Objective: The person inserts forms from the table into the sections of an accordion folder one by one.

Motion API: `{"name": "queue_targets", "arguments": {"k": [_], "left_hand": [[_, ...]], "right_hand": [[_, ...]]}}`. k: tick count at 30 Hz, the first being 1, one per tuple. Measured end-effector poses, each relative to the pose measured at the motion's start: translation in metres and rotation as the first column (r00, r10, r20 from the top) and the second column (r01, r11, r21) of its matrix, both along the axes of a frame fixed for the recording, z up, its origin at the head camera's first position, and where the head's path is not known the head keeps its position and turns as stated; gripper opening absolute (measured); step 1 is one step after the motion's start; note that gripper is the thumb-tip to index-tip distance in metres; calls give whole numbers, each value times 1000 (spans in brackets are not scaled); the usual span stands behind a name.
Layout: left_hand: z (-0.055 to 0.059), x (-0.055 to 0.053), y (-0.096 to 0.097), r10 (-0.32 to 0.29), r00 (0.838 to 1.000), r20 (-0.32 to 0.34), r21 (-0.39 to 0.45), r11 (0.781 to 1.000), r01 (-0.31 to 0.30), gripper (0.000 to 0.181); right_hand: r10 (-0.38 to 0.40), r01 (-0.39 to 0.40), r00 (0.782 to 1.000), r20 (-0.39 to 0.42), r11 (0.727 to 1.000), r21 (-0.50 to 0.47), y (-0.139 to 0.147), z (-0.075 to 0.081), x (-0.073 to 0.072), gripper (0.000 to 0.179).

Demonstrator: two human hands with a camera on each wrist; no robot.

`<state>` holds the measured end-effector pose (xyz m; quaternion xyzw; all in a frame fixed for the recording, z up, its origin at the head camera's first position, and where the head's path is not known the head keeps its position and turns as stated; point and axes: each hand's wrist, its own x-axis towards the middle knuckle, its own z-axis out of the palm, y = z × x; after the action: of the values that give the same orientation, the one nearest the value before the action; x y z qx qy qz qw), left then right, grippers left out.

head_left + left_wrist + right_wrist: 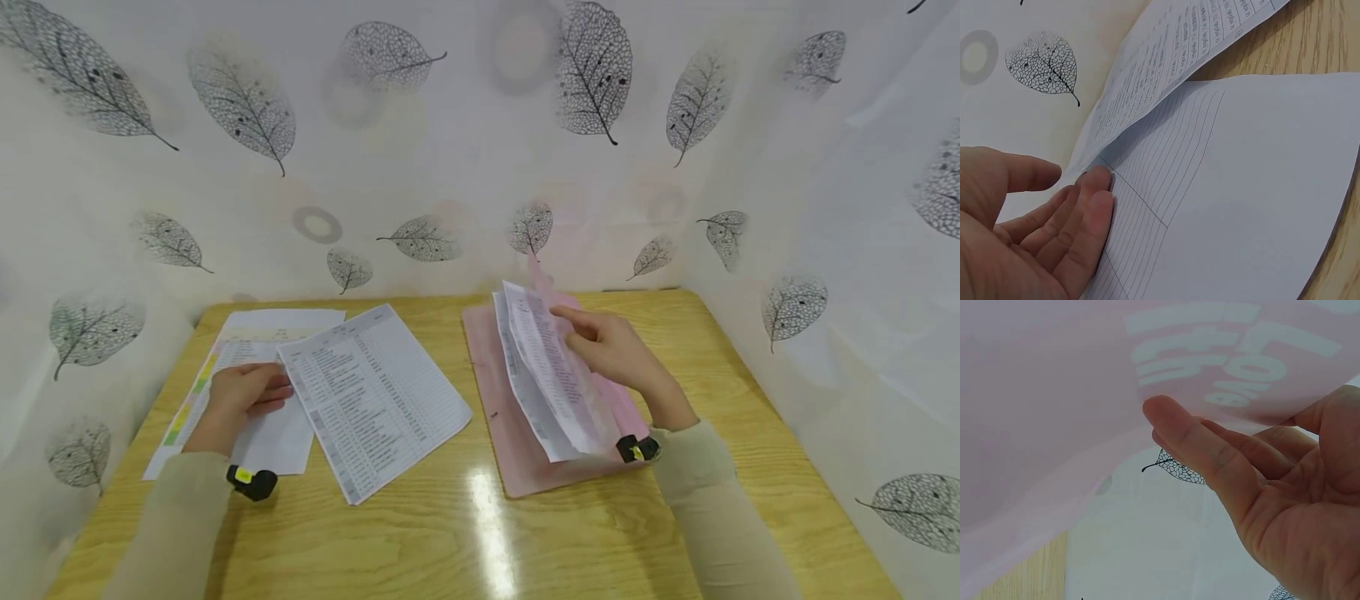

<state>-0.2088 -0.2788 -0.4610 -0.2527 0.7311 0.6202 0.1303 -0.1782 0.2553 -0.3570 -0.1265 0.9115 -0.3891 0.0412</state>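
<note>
My left hand (243, 396) rests over the papers on the left, its thumb apart from its loosely bent fingers. In the left wrist view, the fingertips touch a ruled sheet (1229, 181) below the raised edge of a printed sheet (1172, 50). That printed sheet (375, 400) lies slanted beside the hand in the head view. On the right, my right hand (618, 350) grips the edge of a raised pink translucent folder leaf (1054, 412) with pale lettering. White printed papers (536, 367) stand tilted against the leaf, above the pink folder (495, 467).
A paper with coloured marks (198, 375) lies under and beside the left hand. The wooden table (390, 542) ends at a leaf-patterned curtain (465, 167) at the back and sides. Small black wrist cameras (252, 483) sit on both wrists.
</note>
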Motion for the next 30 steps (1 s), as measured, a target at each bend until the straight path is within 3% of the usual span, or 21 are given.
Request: {"name": "queue_targets", "arguments": {"k": [11,19,30], "left_hand": [[-9,-7,5,-61,997,-43,-131,990,55,62],[-9,-7,11,-72,991,-114,-112,992,59,60],[-3,-1,23,-68,993,-97,-127,990,55,62]], "right_hand": [[-12,12,1000,-3,1000,12,-2,0,0,47],[-9,9,1000,-12,1000,16,-3,3,0,47],[-17,17,1000,-1,1000,23,0,5,0,48]]}}
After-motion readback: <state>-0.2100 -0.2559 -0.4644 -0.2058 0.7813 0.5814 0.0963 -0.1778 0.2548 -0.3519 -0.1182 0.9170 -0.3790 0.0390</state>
